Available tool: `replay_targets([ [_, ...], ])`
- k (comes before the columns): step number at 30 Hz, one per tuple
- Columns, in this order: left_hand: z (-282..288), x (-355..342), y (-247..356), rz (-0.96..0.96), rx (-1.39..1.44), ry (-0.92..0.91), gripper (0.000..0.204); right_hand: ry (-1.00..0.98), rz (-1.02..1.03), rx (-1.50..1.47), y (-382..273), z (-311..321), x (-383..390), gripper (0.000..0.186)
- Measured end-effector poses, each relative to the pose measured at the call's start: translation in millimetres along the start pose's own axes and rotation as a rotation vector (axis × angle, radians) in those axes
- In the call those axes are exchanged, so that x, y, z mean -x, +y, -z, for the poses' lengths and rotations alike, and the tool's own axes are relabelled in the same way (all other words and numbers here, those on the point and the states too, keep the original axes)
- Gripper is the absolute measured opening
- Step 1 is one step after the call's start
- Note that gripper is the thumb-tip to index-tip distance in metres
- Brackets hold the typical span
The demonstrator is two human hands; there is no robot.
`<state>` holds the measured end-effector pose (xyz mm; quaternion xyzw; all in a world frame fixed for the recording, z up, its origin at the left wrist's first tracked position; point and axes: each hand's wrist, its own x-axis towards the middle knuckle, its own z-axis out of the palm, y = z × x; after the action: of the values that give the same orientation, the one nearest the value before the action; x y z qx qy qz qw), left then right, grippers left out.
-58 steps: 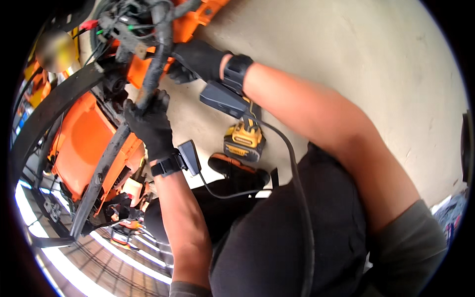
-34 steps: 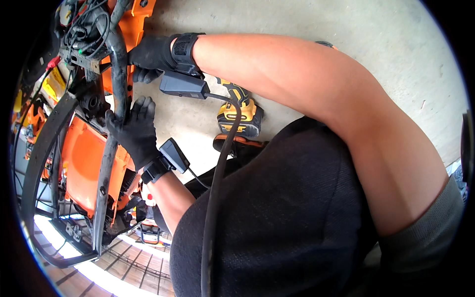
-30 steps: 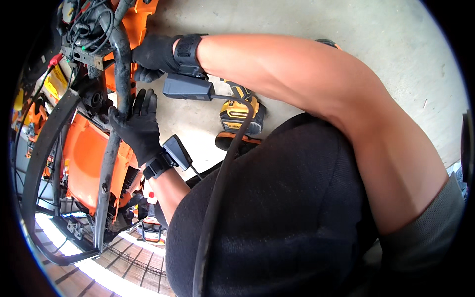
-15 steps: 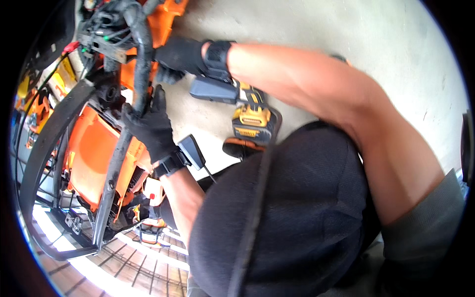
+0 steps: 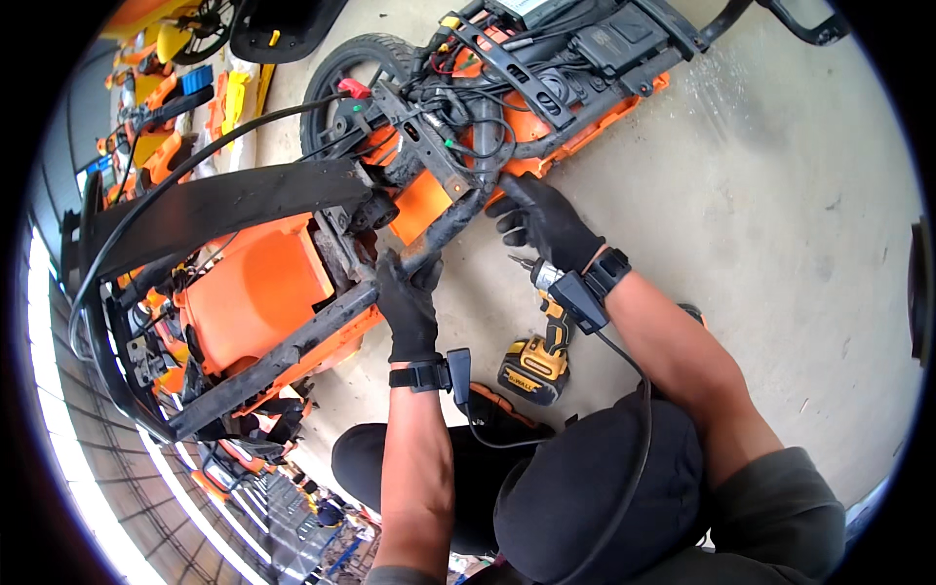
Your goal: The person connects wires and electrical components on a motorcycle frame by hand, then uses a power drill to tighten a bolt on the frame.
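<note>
A scooter-like vehicle frame of black tubes, with orange plastic panels, stands before me. My left hand (image 5: 408, 307), in a black glove, is closed round the black frame tube (image 5: 450, 226), its thumb on the near face. My right hand (image 5: 548, 222), also gloved, reaches the same tube farther along, beside the edge of an orange panel (image 5: 556, 146). Its fingers are curled; what they hold, if anything, is hidden. Below it, a yellow and black cordless drill (image 5: 536, 363) lies on the floor, bit toward the frame. Each wrist has a strap with a small dark box.
Cables and a dark box-shaped unit (image 5: 624, 44) sit on the frame's far part, near a black wheel (image 5: 366, 63). A broad black bar (image 5: 219, 200) crosses at left. More orange and yellow parts stand behind, left. My knees are close below the drill.
My view has turned, showing more of the frame's far end and wheel. The right hand has shifted along the tube and its fingers now show. The left hand stays on the tube.
</note>
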<state>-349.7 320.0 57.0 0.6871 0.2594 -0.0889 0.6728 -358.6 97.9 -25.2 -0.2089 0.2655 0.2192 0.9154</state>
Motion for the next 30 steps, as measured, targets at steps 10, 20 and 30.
replay_targets([
  [10,-12,-2,-6,-0.026,0.096,0.086,0.036,0.110,0.108,0.162,-4,5,-30,0.034],
  [20,-4,-9,-19,-0.202,-0.014,0.005,0.032,-0.011,0.067,0.064,14,-10,-32,0.029],
  [30,-3,-6,-11,-0.702,-1.059,0.095,0.025,-0.012,0.213,0.450,1,-7,-14,0.029],
])
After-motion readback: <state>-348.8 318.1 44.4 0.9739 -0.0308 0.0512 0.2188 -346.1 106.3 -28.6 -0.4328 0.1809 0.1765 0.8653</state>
